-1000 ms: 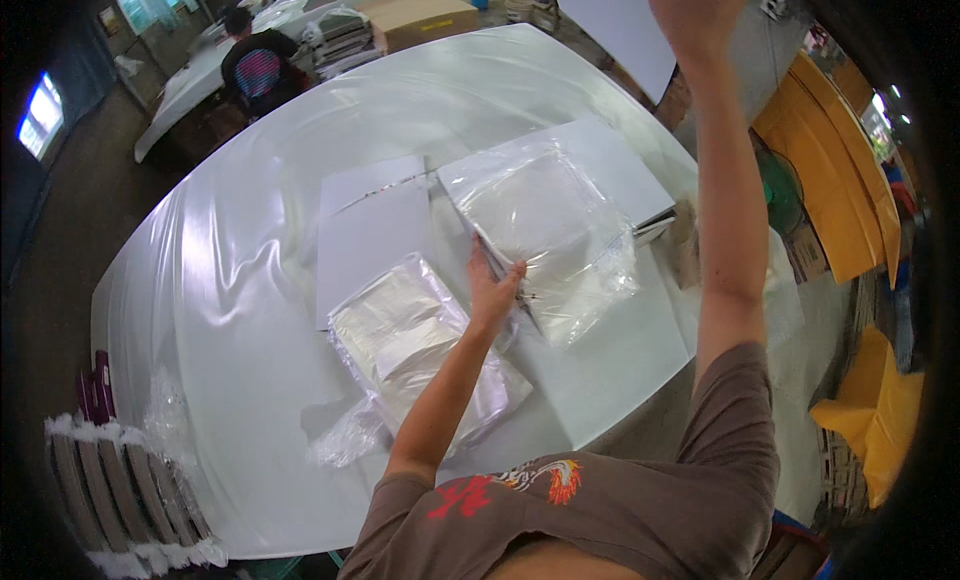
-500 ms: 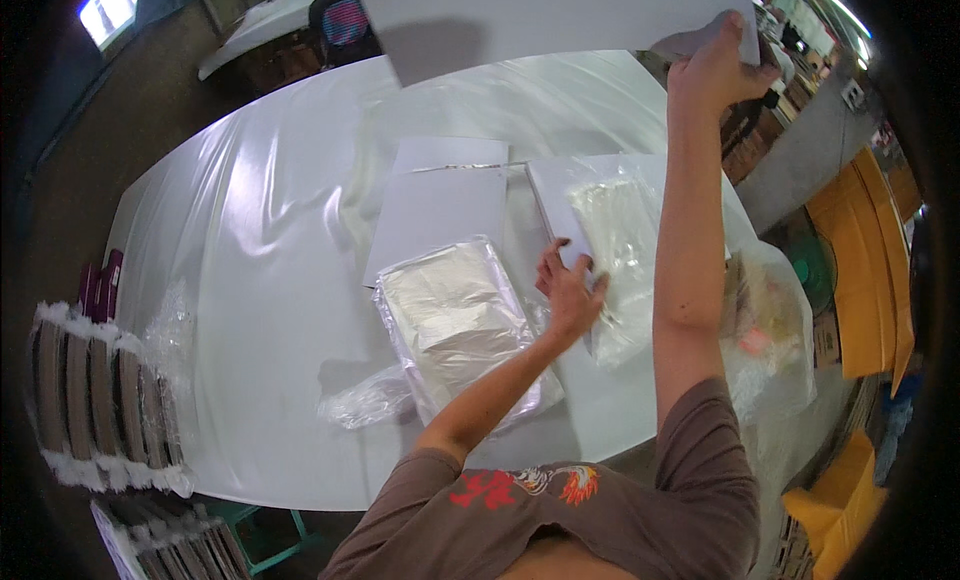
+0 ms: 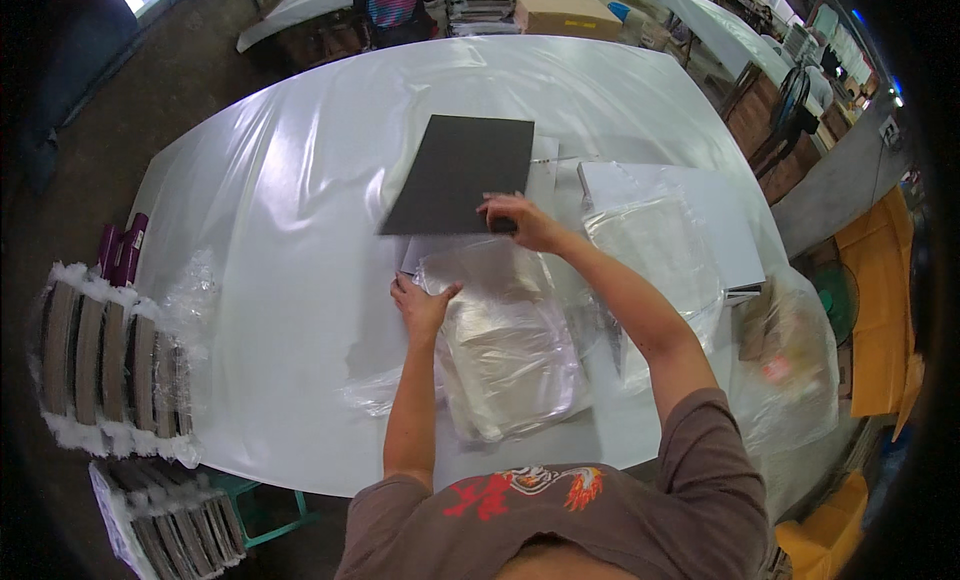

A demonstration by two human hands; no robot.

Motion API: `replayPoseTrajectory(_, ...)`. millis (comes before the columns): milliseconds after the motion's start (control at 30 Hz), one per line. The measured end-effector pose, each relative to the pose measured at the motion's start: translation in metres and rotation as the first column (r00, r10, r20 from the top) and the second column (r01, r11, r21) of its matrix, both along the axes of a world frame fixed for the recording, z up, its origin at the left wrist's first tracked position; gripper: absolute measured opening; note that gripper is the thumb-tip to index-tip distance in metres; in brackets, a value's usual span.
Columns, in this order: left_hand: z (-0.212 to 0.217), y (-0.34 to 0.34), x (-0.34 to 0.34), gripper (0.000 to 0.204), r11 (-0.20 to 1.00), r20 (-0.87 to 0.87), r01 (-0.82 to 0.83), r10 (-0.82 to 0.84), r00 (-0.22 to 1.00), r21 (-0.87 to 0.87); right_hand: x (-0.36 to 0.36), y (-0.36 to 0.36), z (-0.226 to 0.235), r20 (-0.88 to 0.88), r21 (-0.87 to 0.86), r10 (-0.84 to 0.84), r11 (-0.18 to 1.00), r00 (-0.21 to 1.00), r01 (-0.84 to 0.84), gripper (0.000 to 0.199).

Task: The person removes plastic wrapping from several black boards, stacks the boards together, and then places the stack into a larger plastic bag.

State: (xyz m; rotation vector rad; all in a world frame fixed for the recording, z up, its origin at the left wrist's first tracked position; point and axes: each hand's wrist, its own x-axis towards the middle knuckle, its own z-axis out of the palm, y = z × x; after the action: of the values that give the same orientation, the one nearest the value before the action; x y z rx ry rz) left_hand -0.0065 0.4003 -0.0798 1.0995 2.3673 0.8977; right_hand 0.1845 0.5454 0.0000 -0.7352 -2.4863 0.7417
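My right hand grips a thin dark grey rectangular board by its near right corner. The board hovers over, or rests on, pale sheets, whose edges show beside it; I cannot tell which. My left hand has its thumb and fingers apart, at the near left edge of the pale sheets and beside a stack of clear plastic bags. Another clear plastic bag lies on a stack of white boards to the right. What lies under the dark board is hidden.
A large table has a glossy white cover. Wrapped bundles of grey boards stand at its left, near purple rolls. Crumpled clear plastic hangs at the right edge, by orange-yellow cardboard. A person is beyond the far edge.
The white-faced board held high by my right hand is no longer up there; that hand is now lower, over the table's middle, with a dark-faced board. My left hand moved left from the right-hand stack.
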Motion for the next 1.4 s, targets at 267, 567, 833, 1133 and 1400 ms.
replayPoseTrajectory(267, -0.002, -0.018, 0.034, 0.050, 0.920, 0.535, 0.064, -0.280, 0.797, 0.387, 0.001, 0.005, -0.010, -0.034, 0.009, -0.258, 0.966, 0.966, 0.258, 0.031)
replayPoseTrajectory(567, -0.003, -0.070, 0.013, 0.017, 0.822, 0.663, -0.024, -0.441, 0.605, 0.569, 0.037, 0.010, -0.037, 0.448, 0.119, 0.038, 0.988, 0.893, -0.102, 0.035)
replayPoseTrajectory(833, -0.007, -0.029, -0.011, 0.030, 0.804, 0.739, -0.139, -0.443, 0.508, 0.578, 0.059, 0.006, -0.053, 0.759, -0.185, 0.178, 0.981, 0.626, -0.054, 0.028)
replayPoseTrajectory(1133, -0.004, 0.046, -0.021, 0.063, 0.957, 0.083, 0.091, -0.118, 0.990, 0.275, 0.039, -0.062, 0.066, 0.537, 0.115, -0.311, 0.948, 0.784, 0.298, 0.024)
replayPoseTrajectory(1400, 0.061, 0.015, 0.100, 0.072, 0.880, 0.760, 0.304, -0.471, 0.449, 0.366, 0.333, -0.079, 0.076, -0.055, 0.190, -0.971, 0.218, 0.232, 0.957, 0.047)
